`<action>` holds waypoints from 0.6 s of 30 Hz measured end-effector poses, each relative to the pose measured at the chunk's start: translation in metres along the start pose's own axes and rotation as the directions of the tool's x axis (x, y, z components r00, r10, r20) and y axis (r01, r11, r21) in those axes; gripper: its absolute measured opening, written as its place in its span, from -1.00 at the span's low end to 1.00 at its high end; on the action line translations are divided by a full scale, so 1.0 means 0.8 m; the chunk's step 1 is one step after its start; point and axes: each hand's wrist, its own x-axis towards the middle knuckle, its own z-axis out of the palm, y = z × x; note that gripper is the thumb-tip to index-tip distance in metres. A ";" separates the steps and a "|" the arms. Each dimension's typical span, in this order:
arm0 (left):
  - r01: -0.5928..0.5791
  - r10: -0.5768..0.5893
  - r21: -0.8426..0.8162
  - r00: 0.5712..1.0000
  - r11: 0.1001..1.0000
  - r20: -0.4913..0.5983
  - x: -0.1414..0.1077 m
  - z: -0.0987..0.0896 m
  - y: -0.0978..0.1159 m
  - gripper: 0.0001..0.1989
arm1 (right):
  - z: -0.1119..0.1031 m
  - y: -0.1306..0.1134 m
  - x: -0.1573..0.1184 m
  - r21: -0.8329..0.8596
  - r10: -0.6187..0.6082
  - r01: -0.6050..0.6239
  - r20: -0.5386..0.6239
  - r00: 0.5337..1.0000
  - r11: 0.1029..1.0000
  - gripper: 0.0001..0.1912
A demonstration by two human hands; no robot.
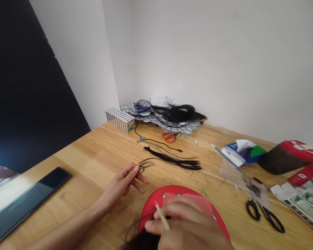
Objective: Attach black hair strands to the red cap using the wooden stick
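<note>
Between the thumb and index finger of my left hand [129,178] is pinched a thin lock of black hair [145,163]; its other fingers are spread. My right hand [187,222], a little blurred, grips a slim pale stick-like tool [161,216] like a pen. It is over a round red form [152,194] with metal studs and a translucent patch. Dark hair [143,241] lies on the form's near left side, partly hidden by the right hand. Beyond both hands, a bundle of black hair strands [174,159] rests on the wooden table.
A phone [28,205] lies at left. Black-handled scissors [266,215], a plastic packet [242,152] and a red-and-black cap-like item [289,156] are at right. Toward the wall are orange-handled scissors [169,137], a row of small boxes [120,119] and a card pile [182,128] bearing black hair.
</note>
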 end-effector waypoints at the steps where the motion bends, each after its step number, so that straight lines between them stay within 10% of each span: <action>1: -0.016 0.016 0.000 1.000 1.000 -0.015 -0.001 0.000 0.002 -0.44 | -0.005 -0.002 0.002 -0.005 0.057 -0.058 -0.056 0.997 0.998 -0.87; 9: -0.144 0.142 -0.035 0.989 0.989 -0.033 -0.009 0.032 0.044 -0.43 | -0.023 0.018 0.006 0.121 0.600 -0.589 -0.098 0.794 0.799 -0.64; 18: -0.292 0.271 0.065 0.935 0.954 0.230 0.017 0.124 0.099 -0.44 | -0.046 0.038 0.014 0.590 0.641 -0.390 -0.300 0.707 0.707 -0.60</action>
